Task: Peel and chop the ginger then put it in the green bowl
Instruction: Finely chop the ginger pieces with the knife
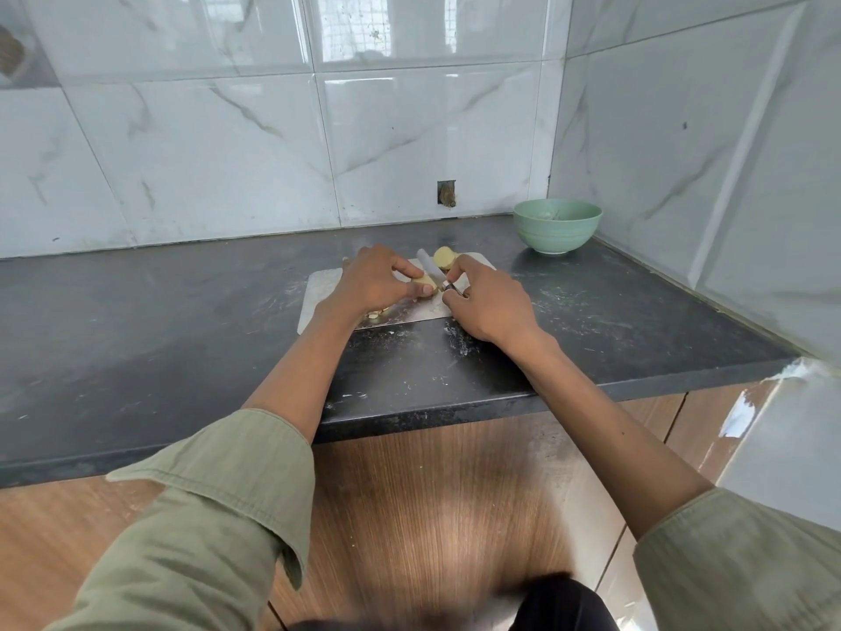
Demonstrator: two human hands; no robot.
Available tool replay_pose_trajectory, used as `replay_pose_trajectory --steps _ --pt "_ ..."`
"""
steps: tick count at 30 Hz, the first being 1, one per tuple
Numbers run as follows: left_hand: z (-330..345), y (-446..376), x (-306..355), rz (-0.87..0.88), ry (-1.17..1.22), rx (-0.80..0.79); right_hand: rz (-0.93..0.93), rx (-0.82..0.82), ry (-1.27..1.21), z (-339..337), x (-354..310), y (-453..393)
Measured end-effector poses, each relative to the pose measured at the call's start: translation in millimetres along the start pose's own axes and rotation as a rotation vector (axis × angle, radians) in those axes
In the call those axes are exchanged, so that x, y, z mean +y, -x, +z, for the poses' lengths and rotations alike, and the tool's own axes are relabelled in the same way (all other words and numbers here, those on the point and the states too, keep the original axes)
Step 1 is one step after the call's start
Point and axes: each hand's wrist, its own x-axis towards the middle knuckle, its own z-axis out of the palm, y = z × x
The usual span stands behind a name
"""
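Ginger piece (424, 281): pinned on cutting board (325, 284) by left hand (375, 280); right hand (489, 302) grips knife (430, 266), blade apparently crossing its right end.

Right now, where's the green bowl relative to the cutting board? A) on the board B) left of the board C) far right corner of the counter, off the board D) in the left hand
C: the green bowl stands on the counter by the corner tiles, beyond and right of the cutting board.
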Motion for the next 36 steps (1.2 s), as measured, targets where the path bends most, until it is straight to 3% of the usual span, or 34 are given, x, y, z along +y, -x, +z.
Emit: replay_pose_trajectory --steps 36 --pt "0.5 1.8 -0.1 0.029 -0.061 0.053 -0.042 -0.086 0.069 7.2 -12.0 -18.4"
